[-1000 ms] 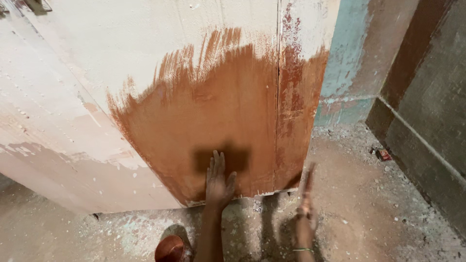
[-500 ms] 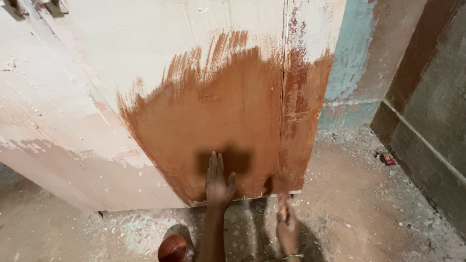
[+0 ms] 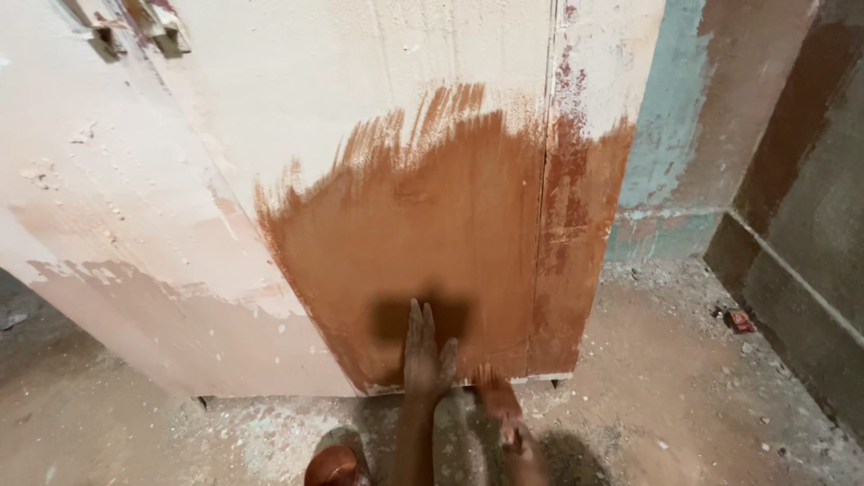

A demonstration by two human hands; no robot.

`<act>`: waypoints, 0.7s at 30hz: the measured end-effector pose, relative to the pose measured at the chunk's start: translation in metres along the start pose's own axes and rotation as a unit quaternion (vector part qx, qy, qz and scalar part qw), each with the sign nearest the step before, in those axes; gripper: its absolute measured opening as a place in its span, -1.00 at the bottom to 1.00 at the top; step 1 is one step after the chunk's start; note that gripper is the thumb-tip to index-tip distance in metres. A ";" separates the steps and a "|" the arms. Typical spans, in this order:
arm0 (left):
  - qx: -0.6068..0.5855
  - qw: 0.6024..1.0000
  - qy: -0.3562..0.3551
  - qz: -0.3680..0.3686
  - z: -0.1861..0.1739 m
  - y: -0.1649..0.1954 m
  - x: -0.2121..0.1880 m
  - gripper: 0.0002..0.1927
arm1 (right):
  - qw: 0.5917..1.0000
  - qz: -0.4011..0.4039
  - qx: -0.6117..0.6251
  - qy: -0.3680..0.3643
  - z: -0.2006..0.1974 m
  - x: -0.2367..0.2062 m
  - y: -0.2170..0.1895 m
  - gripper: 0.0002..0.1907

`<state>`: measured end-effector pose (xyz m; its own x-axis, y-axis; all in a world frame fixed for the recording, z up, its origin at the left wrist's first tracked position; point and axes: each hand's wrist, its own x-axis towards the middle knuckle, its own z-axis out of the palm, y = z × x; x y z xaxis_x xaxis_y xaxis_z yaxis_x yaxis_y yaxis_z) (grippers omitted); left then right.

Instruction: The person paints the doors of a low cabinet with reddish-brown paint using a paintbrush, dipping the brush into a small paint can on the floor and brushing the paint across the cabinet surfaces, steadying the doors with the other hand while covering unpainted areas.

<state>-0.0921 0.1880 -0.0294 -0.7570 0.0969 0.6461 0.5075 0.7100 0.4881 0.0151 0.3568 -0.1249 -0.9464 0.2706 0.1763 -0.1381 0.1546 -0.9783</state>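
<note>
A pale cream door panel (image 3: 315, 135) stands upright with a large patch of wet brown paint (image 3: 450, 234) over its lower middle. My left hand (image 3: 427, 353) lies flat against the painted patch near the bottom edge, fingers stretched upward, holding nothing. My right hand (image 3: 517, 439) is low and to the right of it, blurred, closed around a paint-smeared paintbrush (image 3: 493, 389) whose tip touches the door's bottom edge. A round brown paint pot (image 3: 331, 466) sits on the floor by my left forearm.
A metal hinge or latch (image 3: 135, 27) is fixed at the door's top left. The dusty floor (image 3: 675, 396) carries paint flakes and a small red scrap (image 3: 740, 319). A teal and brown wall (image 3: 670, 135) and a dark skirting (image 3: 792, 297) close off the right side.
My right hand has dropped from beside the door's right edge and moved left to its bottom edge with the brush. My left hand stays flat on the paint.
</note>
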 end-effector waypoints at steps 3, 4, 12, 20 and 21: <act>-0.007 1.000 -0.004 -0.005 0.003 -0.003 -0.001 -0.14 | 1.000 -0.001 0.003 -0.002 -0.001 0.001 -0.003 -0.48; -0.012 1.000 0.003 0.001 0.004 -0.004 0.000 -0.14 | 0.999 0.045 -0.027 -0.002 -0.003 0.001 -0.014 -0.46; -0.112 0.993 -0.005 -0.033 0.003 -0.002 0.000 -0.19 | 0.993 -0.111 0.020 0.045 -0.013 -0.005 -0.093 -0.43; -0.105 0.994 0.003 -0.041 0.002 0.005 0.003 -0.19 | 0.995 0.095 0.013 -0.015 0.022 -0.010 -0.018 -0.42; -0.106 0.993 -0.002 -0.050 0.001 0.006 0.003 -0.19 | 0.995 0.100 0.023 -0.015 0.020 -0.009 -0.019 -0.42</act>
<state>-0.0916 0.1931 -0.0253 -0.8094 0.0368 0.5860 0.5047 0.5539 0.6622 0.0200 0.3323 -0.1103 -0.9647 0.2624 -0.0241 0.0402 0.0561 -0.9976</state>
